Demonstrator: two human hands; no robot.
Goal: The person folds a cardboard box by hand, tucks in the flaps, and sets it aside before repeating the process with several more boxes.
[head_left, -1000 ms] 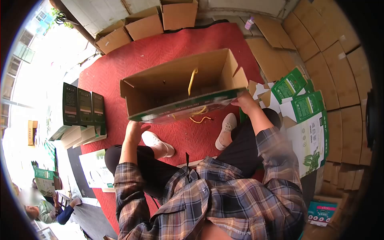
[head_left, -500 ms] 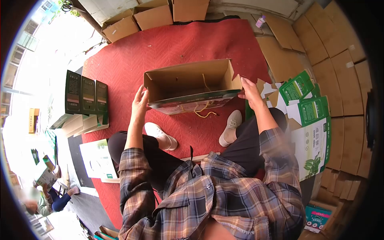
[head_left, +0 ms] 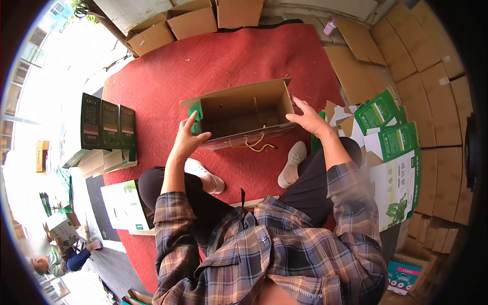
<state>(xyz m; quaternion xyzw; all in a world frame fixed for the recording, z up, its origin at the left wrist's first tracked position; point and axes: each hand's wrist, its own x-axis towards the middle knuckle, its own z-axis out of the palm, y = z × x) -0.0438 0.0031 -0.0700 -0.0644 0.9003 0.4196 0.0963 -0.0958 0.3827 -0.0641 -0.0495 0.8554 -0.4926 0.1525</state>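
Note:
A cardboard gift box (head_left: 249, 104) with an open top stands on the red mat between my feet. Its inside is plain brown, and yellow rope handles (head_left: 256, 145) hang from the long walls. At the left end a green flap (head_left: 196, 113) leans into the opening. My left hand (head_left: 187, 138) touches this flap with its fingertips, its thumb spread along the near corner. Beside the right end, my right hand (head_left: 307, 119) has its fingers spread, thumb and fingertips at the box's end wall. Neither hand is wrapped around the box.
Dark green boxes (head_left: 109, 124) stand to the left. Flat printed box sheets (head_left: 394, 178) lie at right, beside stacked brown cartons (head_left: 437, 112). Open cartons (head_left: 190, 23) line the far edge of the red mat (head_left: 152, 86). Another person (head_left: 66, 256) handles a box at lower left.
My left hand has shifted from the box's outer end onto the green flap, which now shows inside the left end. My right hand has loosened and spread its fingers.

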